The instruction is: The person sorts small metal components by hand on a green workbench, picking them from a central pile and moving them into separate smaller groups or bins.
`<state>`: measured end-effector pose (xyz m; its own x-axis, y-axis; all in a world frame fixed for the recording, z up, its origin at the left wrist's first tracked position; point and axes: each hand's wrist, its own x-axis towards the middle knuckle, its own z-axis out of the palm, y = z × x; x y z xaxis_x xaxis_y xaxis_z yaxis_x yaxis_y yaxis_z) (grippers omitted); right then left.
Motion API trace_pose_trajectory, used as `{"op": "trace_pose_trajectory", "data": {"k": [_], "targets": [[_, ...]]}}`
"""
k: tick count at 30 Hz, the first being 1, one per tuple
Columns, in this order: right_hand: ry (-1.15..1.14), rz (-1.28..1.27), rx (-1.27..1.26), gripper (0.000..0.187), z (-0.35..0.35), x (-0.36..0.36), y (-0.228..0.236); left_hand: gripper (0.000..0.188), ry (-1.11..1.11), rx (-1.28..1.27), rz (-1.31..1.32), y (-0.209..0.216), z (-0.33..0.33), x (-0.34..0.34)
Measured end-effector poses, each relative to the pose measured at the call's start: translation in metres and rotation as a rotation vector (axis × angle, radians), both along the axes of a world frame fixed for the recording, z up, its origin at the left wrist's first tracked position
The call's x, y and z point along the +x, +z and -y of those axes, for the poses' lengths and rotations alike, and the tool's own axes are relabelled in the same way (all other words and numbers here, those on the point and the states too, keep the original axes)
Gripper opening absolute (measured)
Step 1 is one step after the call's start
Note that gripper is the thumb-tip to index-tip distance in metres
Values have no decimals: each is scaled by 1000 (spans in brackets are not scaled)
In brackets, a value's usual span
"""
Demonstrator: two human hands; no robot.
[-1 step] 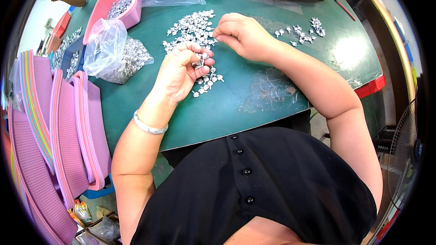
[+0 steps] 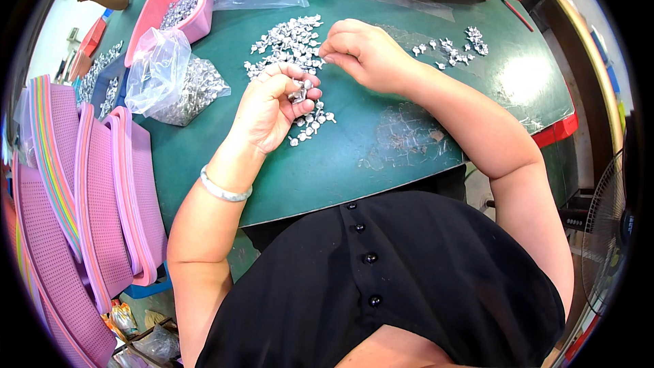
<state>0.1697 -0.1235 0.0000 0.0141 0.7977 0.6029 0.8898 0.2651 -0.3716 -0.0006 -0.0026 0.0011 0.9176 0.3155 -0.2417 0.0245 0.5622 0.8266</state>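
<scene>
Left hand (image 2: 267, 105) curls round metal parts (image 2: 298, 93); right hand (image 2: 366, 56) pinches together (contents unclear)

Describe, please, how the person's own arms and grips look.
The left grip and the right grip wear no gloves. A smooth, rounded bangle, whitish with grey mottling, circles the left wrist; the right wrist has none. No sleeves reach the forearms.

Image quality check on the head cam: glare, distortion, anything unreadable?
Head view: blown-out glare on the right side of the green table; head view: fisheye bows the stacked pink baskets at left, corners go black; head view: metal parts in the left hand are discernible, but anything at the right hand's fingertips is too small to tell.
</scene>
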Motion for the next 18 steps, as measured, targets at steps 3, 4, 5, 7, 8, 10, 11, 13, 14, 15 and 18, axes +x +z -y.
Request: {"op": "trace_pose_trajectory", "data": {"k": [3, 4, 5, 7, 8, 10, 11, 13, 14, 15, 18], "targets": [[29, 15, 41, 8, 3, -3, 5, 15, -4, -6, -17, -1, 1, 1], [32, 24, 56, 8, 4, -4, 6, 15, -12, -11, -19, -1, 1, 1], [35, 33, 70, 8, 4, -5, 7, 15, -20, -16, -21, 0, 1, 0], [43, 48, 94, 9, 4, -6, 7, 15, -37, -38, -11, -1, 0, 0], [47, 56, 106, 9, 4, -7, 7, 15, -45, -55, 2, -3, 0, 1], [51, 67, 125, 10, 4, -8, 7, 15, -57, -74, 8, -4, 0, 1], [53, 72, 134, 10, 4, -8, 7, 15, -61, -76, 1, -3, 1, 1], [61, 85, 156, 10, 4, -9, 8, 16, -67, -73, -9, -2, 2, 1], [64, 91, 166, 11, 4, -9, 8, 16, -70, -67, -13, -2, 3, 1], [65, 94, 178, 11, 4, -10, 8, 16, -73, -62, -16, -1, 3, 1], [67, 104, 199, 12, 5, -11, 8, 15, -88, -44, -26, 0, 4, 1]]}}
